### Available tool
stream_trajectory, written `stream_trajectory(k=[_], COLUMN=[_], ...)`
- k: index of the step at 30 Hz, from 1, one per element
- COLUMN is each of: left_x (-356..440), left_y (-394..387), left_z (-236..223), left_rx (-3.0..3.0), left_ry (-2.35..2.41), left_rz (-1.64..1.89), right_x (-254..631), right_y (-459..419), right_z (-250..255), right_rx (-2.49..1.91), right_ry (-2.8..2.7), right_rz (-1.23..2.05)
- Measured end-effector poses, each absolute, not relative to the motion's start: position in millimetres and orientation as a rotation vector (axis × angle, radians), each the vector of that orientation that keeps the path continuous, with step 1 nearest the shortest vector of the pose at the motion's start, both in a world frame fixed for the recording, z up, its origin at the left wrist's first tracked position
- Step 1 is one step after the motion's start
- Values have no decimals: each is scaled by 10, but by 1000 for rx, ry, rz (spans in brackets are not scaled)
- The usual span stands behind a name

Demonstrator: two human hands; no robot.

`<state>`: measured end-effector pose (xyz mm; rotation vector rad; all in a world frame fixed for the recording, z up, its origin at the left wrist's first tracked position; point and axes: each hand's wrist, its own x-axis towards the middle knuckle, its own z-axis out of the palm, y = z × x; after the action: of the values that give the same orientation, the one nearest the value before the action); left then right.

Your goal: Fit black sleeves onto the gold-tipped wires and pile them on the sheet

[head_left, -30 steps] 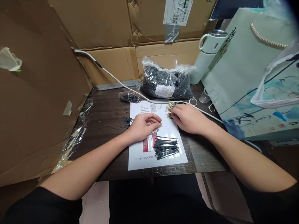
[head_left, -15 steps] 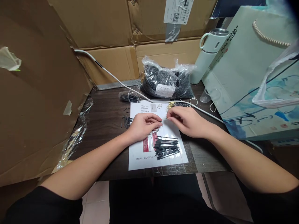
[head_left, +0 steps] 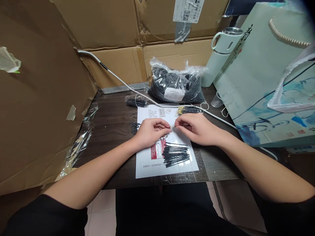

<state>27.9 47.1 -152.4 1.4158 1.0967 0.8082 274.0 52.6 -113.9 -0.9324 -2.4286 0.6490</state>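
Over the white printed sheet (head_left: 145,168), my two hands meet fingertip to fingertip. My left hand (head_left: 151,132) is closed in a pinch, and its fingers hide most of what they hold. My right hand (head_left: 197,129) also pinches, with a thin wire (head_left: 173,127) whose metallic end bridges the gap to the left fingertips. Below the hands lies a pile of black wires (head_left: 176,155), roughly side by side on the sheet. Behind my right hand rests a bundle of black wires with gold-coloured ends (head_left: 189,110). Short black tubes (head_left: 134,127) are scattered beside my left hand.
A clear bag of black pieces (head_left: 176,82) stands at the back. Near it lies a clear cup (head_left: 135,101) of thin black pieces. A white cable (head_left: 118,80) crosses the table. A pale bottle (head_left: 219,59) and a paper bag (head_left: 256,78) stand right; cardboard (head_left: 36,98) walls the left.
My right hand has shifted very slightly, and more of the metallic wire end shows between the fingertips. The left hand keeps its pinch; the view has tilted a little.
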Motion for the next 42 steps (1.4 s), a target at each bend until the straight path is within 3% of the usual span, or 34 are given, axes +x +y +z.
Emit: stream_trajectory(k=[22, 42], left_x=[248, 257], left_y=[420, 425], left_z=[-1477, -1495], left_rx=[1841, 1769], left_ry=[1092, 1074], left_rz=[772, 801], right_x=[2725, 2695], right_y=[498, 511], right_z=[-1119, -1255], right_rx=[-815, -745], right_ry=[-2410, -2325], right_rz=[625, 606])
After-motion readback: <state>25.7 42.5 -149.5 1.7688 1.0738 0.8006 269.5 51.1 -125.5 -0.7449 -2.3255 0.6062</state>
